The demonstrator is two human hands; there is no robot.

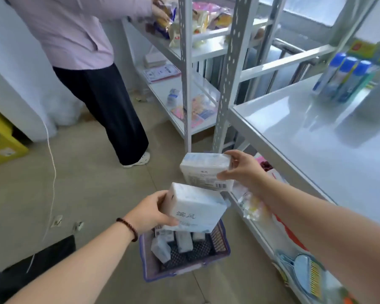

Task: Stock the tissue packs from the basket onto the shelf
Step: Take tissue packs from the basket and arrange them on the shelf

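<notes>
**Two tissue packs lifted above the basket, shelf to the right**

Far left: yellow box (2, 137) cut off by the frame edge; a dark shape in the lower left corner too blurred to identify. Thin white cord (52, 172) trailing down across the floor (79, 183). Upper left: a second person (79, 40) in a lilac top and dark trousers, head out of frame, hands among blurred snack packets (162, 20) on a far rack.

Left hand (150, 212), beaded bracelet (127, 228) at the wrist, closed around the left end of the lower tissue pack (195, 210): white soft wrap, pale blue tint along the edges, grey printed characters on the face. Directly below, purple basket (148, 266) on the floor, holding several smaller white packs (183, 241), partly hidden behind the lower tissue pack. Just above and behind, upper tissue pack (206, 171), white with small print and a barcode at its lower right corner, pinched at the right end by the right hand (242, 168), thumb under, fingers over.

Right: white shelf (305, 137), glossy. At its far end, blue-capped bottles (343, 77) and a grey roll (369, 108), both smeared. Lower tier goods mostly hidden behind the right forearm.
</notes>
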